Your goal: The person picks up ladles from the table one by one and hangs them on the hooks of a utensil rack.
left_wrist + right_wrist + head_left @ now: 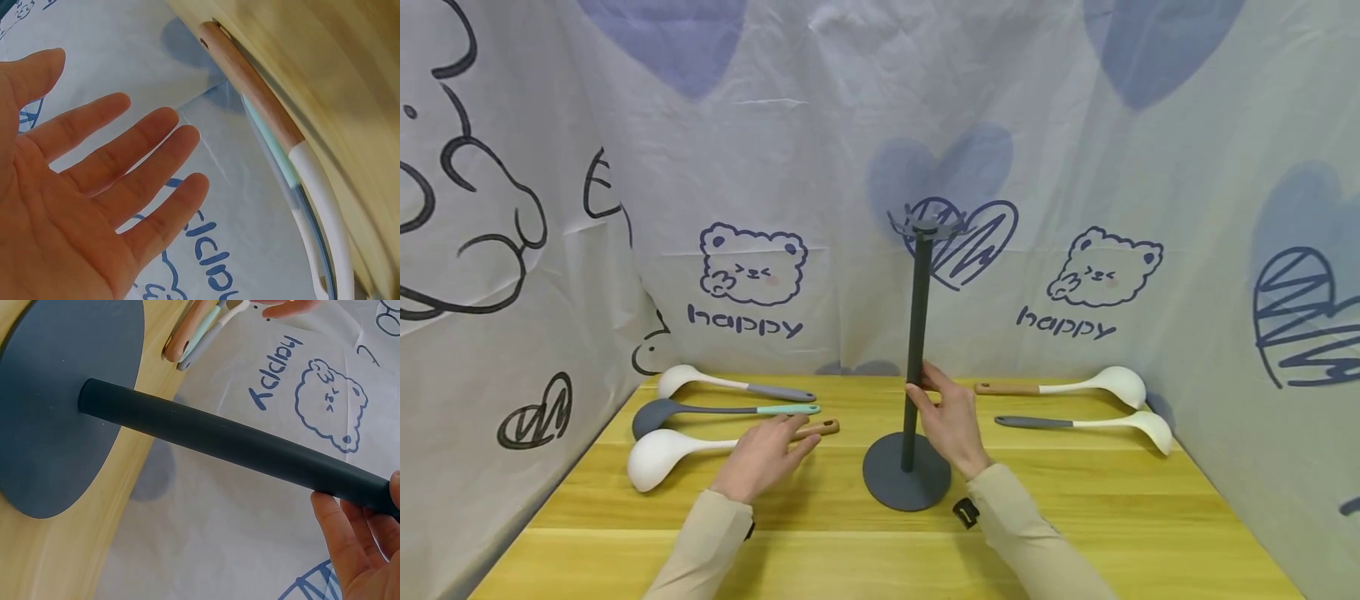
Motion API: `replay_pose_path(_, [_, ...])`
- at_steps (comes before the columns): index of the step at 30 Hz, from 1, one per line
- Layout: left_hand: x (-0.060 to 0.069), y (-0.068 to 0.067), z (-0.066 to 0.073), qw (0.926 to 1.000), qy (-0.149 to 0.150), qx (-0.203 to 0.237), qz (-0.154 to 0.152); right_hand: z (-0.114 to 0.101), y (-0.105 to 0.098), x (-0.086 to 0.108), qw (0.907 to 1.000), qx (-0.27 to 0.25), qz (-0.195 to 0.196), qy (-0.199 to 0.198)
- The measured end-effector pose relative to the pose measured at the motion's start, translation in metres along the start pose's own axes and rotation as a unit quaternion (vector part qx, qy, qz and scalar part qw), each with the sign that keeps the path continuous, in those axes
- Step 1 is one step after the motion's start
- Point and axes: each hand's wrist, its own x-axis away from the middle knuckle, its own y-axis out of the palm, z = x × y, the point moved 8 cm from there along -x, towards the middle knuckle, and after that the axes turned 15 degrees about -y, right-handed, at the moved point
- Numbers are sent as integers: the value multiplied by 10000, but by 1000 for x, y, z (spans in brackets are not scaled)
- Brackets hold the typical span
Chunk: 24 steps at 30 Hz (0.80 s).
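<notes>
A dark grey utensil stand (918, 317) rises upright from its round base (887, 479), with a ring of hooks (927, 226) on top. My right hand (953, 421) holds its pole low down, thumb and fingers on opposite sides. My left hand (766, 457), fingers extended and holding nothing, hovers over the white ladle with a brown handle (653, 460); in the left wrist view that handle (253, 81) lies apart from the fingertips. Behind it lie a dark ladle with a mint handle (655, 418) and a white ladle with a grey handle (679, 380).
Right of the stand lie another white ladle with a brown handle (1122, 385) and a white ladle with a dark grey handle (1153, 429). Printed cloth (850, 333) encloses the wooden table (820, 550) at the back and sides.
</notes>
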Motion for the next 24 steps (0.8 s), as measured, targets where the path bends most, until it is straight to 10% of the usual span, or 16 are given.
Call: replay_pose_path(24, [0,9,2,9997,-18,202,-153,2,2,1,9999,-23,-111,-52])
